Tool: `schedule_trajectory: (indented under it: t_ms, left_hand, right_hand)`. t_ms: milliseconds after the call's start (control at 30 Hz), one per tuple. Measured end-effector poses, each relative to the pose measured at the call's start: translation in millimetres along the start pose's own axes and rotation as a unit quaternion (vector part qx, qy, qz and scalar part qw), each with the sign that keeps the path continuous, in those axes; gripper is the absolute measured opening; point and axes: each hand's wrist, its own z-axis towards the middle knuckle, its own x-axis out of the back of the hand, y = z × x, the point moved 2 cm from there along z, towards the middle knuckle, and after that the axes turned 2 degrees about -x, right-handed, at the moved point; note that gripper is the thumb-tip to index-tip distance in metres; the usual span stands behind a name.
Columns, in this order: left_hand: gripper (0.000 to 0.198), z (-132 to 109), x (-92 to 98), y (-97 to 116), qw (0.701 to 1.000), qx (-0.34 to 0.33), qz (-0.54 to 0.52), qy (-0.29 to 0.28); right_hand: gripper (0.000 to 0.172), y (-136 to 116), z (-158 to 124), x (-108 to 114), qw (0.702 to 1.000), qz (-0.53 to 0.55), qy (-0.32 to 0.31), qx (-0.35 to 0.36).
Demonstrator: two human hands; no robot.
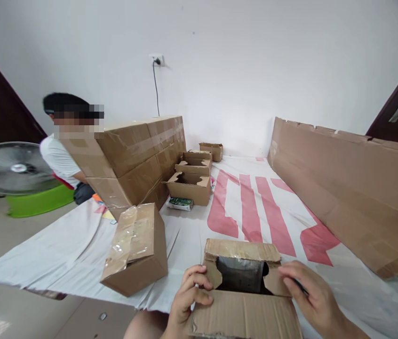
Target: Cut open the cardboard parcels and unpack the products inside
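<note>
An open cardboard box (pixel 244 313) stands close in front of me at the table's near edge. Its flaps leave a notched opening with a dark interior. My left hand (pixel 192 297) grips the box's left side, fingers curled over the edge by the left flap. At the right flap is my right hand (pixel 314 295), its fingers closed around a thin dark object (pixel 301 286) whose kind I cannot make out. The fingertips of that hand touch or nearly touch the flap. A taped cardboard carton (pixel 139 249) lies tilted to the left of the box.
Stacked cartons (pixel 131 165) form a wall at left, with open boxes (pixel 190 190) beside it and a small green-and-white pack (pixel 180 203) before them. A cardboard panel (pixel 347 188) stands right. Beyond the stack are a person (pixel 58 150) and a fan (pixel 17 167).
</note>
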Motion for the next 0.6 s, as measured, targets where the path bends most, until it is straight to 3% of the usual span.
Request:
schedule_trajectory:
  t_ms: [100, 167, 367, 467, 600]
  left_hand:
    - [0.016, -3, 1.4, -4, 1.000, -0.012, 0.000, -0.005]
    - [0.014, -5, 1.2, -4, 1.000, -0.017, 0.001, -0.007]
    - [0.022, -9, -5.6, 4, 0.998, 0.040, -0.029, 0.045]
    - [0.022, -7, -8.4, 6, 0.997, 0.045, -0.039, 0.049]
    - [0.022, -8, -8.1, 5, 0.998, 0.043, -0.034, 0.044]
  right_hand:
    - [0.023, -38, 14, -10, 0.984, 0.047, -0.150, 0.078]
    - [0.024, -48, 22, -20, 0.977, 0.012, -0.191, 0.092]
    - [0.038, -39, 46, -36, 0.976, -0.205, -0.068, 0.041]
    - [0.029, -34, 54, -40, 0.972, -0.213, -0.102, -0.006]
    - [0.035, -33, 57, -45, 0.964, -0.218, -0.146, -0.052]
